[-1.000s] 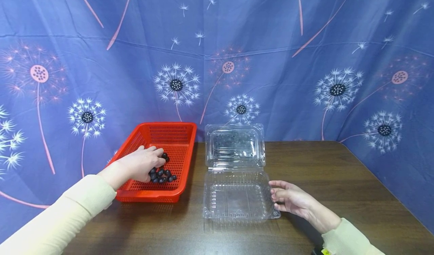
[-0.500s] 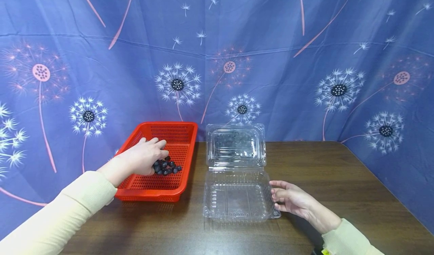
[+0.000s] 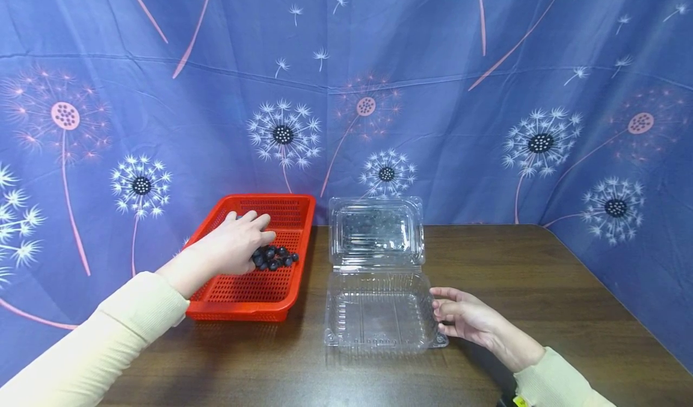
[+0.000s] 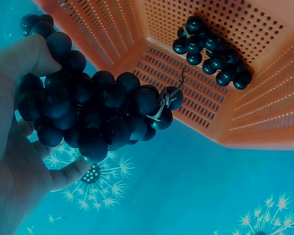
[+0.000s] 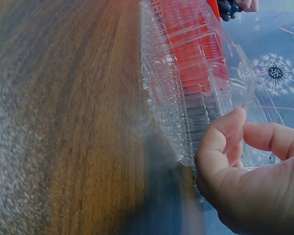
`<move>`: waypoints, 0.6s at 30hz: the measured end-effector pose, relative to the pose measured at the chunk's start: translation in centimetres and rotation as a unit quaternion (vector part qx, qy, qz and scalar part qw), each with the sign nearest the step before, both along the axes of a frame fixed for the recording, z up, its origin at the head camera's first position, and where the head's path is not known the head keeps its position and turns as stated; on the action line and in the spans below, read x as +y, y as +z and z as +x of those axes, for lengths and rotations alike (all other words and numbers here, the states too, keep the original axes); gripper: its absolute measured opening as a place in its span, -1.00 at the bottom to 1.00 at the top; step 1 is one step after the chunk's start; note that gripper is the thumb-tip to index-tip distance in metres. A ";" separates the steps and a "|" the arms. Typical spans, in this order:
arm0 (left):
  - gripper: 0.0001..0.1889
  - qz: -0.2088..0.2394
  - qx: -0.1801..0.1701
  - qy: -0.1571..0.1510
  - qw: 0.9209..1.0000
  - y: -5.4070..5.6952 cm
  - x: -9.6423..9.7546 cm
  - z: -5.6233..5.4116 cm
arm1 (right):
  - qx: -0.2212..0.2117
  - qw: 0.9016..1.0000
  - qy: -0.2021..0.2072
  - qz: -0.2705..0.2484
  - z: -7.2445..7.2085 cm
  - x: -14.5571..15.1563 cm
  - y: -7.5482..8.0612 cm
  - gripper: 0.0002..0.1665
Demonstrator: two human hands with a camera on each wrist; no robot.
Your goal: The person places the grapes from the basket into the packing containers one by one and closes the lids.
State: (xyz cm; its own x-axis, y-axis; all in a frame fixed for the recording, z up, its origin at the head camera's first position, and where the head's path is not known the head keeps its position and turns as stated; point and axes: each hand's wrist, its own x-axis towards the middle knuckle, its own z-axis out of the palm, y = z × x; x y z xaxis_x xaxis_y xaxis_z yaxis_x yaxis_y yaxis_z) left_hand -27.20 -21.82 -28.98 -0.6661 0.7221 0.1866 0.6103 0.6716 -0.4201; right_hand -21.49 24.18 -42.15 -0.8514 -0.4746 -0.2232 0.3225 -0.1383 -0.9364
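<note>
Holds dark grapes (image 4: 103, 110) in curled left hand (image 3: 235, 247), now slightly higher and farther right over red basket (image 3: 238, 308), left of centre: seemingly being lifted. Leaves another bunch (image 4: 213, 54) inside. Touches clear container (image 3: 373, 320) at lower centre with half-curled right hand (image 3: 476, 323); cannot tell whether pinching. Has brown table (image 3: 498, 263) beneath, blue dandelion cloth (image 3: 433, 124) behind.

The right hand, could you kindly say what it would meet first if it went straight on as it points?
Most likely the clear plastic clamshell container, at its right edge: the right hand is at or very near it, though contact is unclear.
</note>
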 end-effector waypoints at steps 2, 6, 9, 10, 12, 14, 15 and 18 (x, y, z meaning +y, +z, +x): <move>-0.55 0.001 0.000 0.002 1.000 0.2 0.2 0.0 | 0.001 1.000 0.001 -0.001 0.0 0.0 0.0 -0.38; -0.56 0.004 0.006 0.003 1.000 0.7 0.6 0.0 | -0.001 1.000 -0.001 0.006 -0.1 -0.1 0.0 -0.37; -0.58 0.006 0.011 0.001 1.000 0.9 0.9 -0.1 | -0.001 1.000 -0.002 0.007 -0.1 -0.1 0.0 -0.38; -0.58 0.007 0.012 -0.001 1.000 1.0 1.0 -0.1 | -0.001 1.000 -0.003 0.007 0.0 -0.1 0.0 -0.38; -0.57 0.007 0.014 -0.002 1.000 1.1 1.2 -0.1 | 0.001 1.000 -0.003 0.003 0.0 -0.1 0.1 -0.38; -0.57 0.008 0.017 -0.005 1.000 1.3 1.5 0.0 | 0.003 1.000 -0.003 0.001 0.0 -0.1 0.1 -0.37; -0.58 0.010 0.019 -0.007 1.000 1.3 1.6 0.0 | 0.004 1.000 -0.003 0.002 0.1 -0.1 0.1 -0.36; -0.61 0.013 0.028 -0.013 0.999 1.5 2.0 0.1 | 0.002 1.000 -0.005 0.007 0.0 -0.2 0.2 -0.36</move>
